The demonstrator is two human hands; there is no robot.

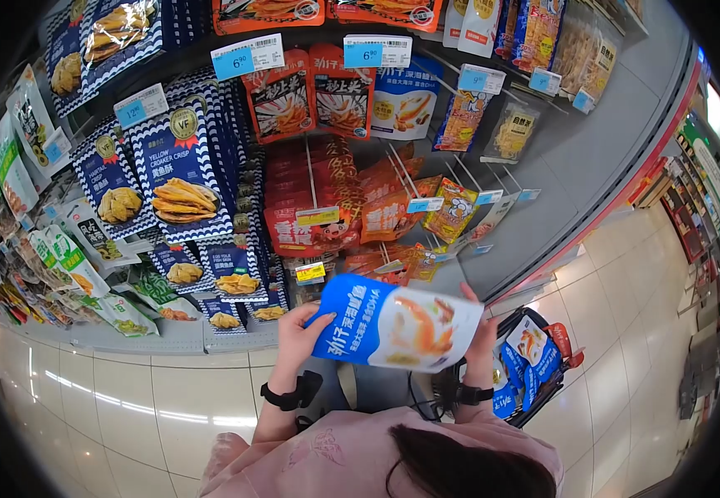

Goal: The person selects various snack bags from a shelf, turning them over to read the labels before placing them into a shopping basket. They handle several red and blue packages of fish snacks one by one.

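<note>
A blue and white snack bag [426,328] is stretched between my two hands in front of my lap, its printed side up and its lettering tilted sideways. My left hand [295,334] pinches its left edge with the thumb on top. On the opposite edge, my right hand [480,332] grips the white end; most of those fingers are behind the bag. Just right of my right hand is a shopping basket [555,386] holding several blue bags [534,349]. A similar blue and white bag [406,100] hangs on the rack ahead.
Shelves of hanging snacks fill the front, with navy fish crisp bags [181,170] at left and red packets [310,199] in the middle. Price tags [248,56] and metal hooks [468,174] stick out towards me. Tiled floor [617,290] runs along the right side.
</note>
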